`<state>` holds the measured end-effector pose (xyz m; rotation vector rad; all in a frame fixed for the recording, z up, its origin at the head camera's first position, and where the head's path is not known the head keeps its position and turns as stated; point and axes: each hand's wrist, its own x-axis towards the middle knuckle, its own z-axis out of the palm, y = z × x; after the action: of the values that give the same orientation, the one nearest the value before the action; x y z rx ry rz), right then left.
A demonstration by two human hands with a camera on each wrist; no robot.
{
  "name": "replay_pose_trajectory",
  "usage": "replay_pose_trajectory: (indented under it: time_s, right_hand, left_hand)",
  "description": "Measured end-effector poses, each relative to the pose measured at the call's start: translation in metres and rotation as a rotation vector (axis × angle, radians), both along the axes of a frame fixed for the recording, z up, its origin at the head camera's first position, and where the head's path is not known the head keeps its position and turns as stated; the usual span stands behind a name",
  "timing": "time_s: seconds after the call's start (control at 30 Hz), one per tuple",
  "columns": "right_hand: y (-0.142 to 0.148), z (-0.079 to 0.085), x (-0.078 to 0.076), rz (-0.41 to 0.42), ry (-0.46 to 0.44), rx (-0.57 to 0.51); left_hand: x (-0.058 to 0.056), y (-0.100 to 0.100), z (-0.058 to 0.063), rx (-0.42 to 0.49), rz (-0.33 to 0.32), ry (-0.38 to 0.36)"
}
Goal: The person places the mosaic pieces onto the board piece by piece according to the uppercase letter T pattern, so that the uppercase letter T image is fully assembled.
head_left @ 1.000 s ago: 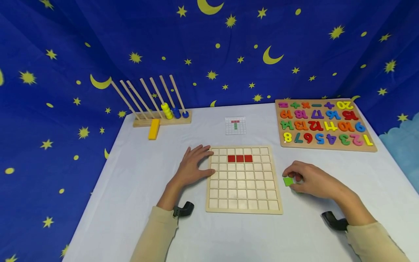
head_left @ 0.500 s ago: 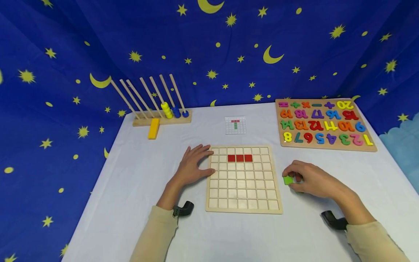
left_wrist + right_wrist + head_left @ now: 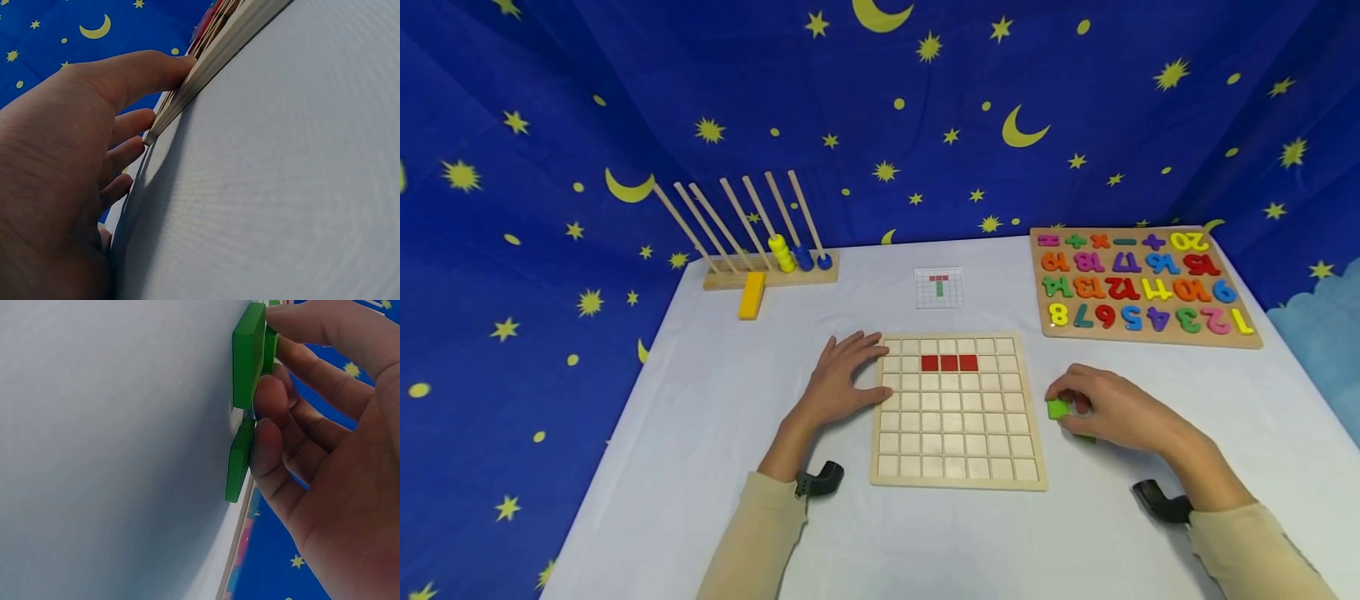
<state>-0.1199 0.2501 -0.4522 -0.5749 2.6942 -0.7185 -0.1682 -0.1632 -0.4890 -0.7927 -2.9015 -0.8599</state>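
Note:
My left hand (image 3: pixel 842 379) rests at the left edge of a wooden grid board (image 3: pixel 951 485), fingers spread and thumb on the rim. Three red square tiles (image 3: pixel 950 362) sit side by side in the board's second row from the top. To the right of the board, my right hand (image 3: pixel 1116 408) pinches a green square tile (image 3: pixel 1058 409) between thumb and fingers. Up close in the right wrist view, a green tile (image 3: pixel 247 359) stands near the thumb with another behind it, and a further green tile (image 3: pixel 240 464) lies by the lower fingertips.
Behind the board lies a small pattern card (image 3: pixel 939 288) with a red and green T. A number puzzle board (image 3: pixel 1150 287) is at the back right. At the back left stand a peg rack (image 3: pixel 812 276) with beads and a yellow block (image 3: pixel 752 296).
The green tile at my right fingertips has shifted slightly up and left, and more green shows beneath that hand. My left hand stays put on the board's edge.

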Motion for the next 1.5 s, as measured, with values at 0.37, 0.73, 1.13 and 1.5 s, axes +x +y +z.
replay_pose_trajectory:
  time_s: [0.37, 0.73, 1.13, 1.5]
  right_hand:
    - [-0.006, 0.002, -0.003, 0.011, 0.049, -0.024]
    - [-0.009, 0.001, -0.007, 0.002, 0.058, -0.032]
    - [-0.014, 0.001, -0.012, 0.015, 0.073, -0.046]
    - [-0.021, 0.002, -0.015, 0.036, 0.103, -0.056]
  left_hand:
    - [0.000, 0.000, -0.001, 0.006, -0.002, 0.008]
    - [0.001, 0.000, 0.001, 0.009, -0.004, 0.003]
    - [0.000, 0.000, 0.001, 0.005, -0.005, 0.005]
    - [0.000, 0.000, 0.001, -0.001, 0.000, -0.003]
